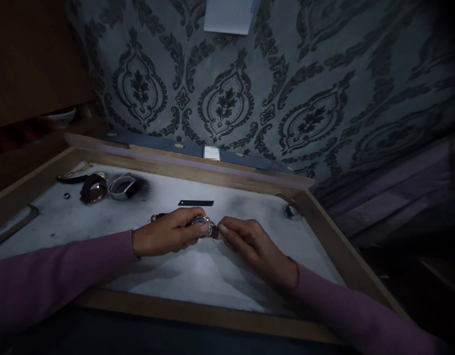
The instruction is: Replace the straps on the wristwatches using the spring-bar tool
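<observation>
Over the white bottom of a shallow wooden tray, my left hand (171,231) grips a wristwatch (202,222) by its round silver case, the thumb lying across the dial. My right hand (249,241) pinches the dark strap (215,231) on the right side of that case between thumb and fingers. Part of the other strap end shows left of my left hand; the rest is hidden behind it. Just beyond both hands lies a flat dark blade-like strip (195,202).
At the tray's back left lie a brown-strapped watch (93,188), a pale-banded watch (122,187) and a small black ring (66,195). Another watch (293,212) rests near the right wall. A raised wooden rim (197,315) surrounds the tray; patterned wallpaper (227,98) stands behind.
</observation>
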`<action>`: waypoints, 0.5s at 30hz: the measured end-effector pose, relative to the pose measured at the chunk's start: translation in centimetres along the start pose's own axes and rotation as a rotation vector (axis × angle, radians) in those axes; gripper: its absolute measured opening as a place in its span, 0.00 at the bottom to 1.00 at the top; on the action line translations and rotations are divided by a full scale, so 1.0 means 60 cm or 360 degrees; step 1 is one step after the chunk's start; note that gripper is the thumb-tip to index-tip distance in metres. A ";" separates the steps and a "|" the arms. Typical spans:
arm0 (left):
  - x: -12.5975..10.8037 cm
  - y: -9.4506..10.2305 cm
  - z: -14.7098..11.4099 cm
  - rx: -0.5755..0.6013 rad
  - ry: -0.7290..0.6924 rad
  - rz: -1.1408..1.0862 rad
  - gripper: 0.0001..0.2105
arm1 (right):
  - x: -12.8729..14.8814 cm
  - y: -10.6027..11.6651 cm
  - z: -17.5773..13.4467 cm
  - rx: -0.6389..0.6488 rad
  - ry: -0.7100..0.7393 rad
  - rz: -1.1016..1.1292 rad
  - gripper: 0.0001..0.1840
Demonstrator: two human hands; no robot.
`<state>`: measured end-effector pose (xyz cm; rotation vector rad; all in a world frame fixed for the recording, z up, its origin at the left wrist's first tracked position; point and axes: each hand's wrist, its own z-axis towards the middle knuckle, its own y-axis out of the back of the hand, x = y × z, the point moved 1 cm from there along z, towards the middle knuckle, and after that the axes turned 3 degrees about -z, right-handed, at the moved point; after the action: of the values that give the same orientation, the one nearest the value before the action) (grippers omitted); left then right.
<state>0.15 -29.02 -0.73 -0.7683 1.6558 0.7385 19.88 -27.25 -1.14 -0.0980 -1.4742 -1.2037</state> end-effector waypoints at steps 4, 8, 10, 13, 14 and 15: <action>0.001 -0.001 0.000 -0.0020 -0.0031 0.0014 0.12 | 0.002 0.000 0.000 0.0006 0.0006 -0.0008 0.20; 0.002 -0.001 -0.001 -0.0013 -0.0046 -0.0007 0.12 | 0.003 0.000 0.000 0.0007 -0.0010 -0.0033 0.20; 0.003 -0.001 -0.001 -0.0012 -0.0044 -0.0026 0.12 | 0.004 0.000 -0.001 0.0008 -0.0017 -0.0038 0.20; 0.005 0.000 0.000 -0.0008 -0.0040 -0.0041 0.12 | 0.004 0.001 -0.001 0.0019 -0.0026 -0.0049 0.19; 0.005 0.000 0.001 -0.0008 -0.0040 -0.0038 0.12 | 0.004 0.002 -0.001 0.0023 -0.0024 -0.0054 0.19; 0.006 0.000 0.001 -0.0011 -0.0043 -0.0027 0.12 | 0.003 0.002 0.000 0.0028 -0.0021 -0.0060 0.19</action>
<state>0.10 -29.00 -1.08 -0.7732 1.6216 0.7397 19.91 -27.32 -0.93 -0.0666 -1.5037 -1.2220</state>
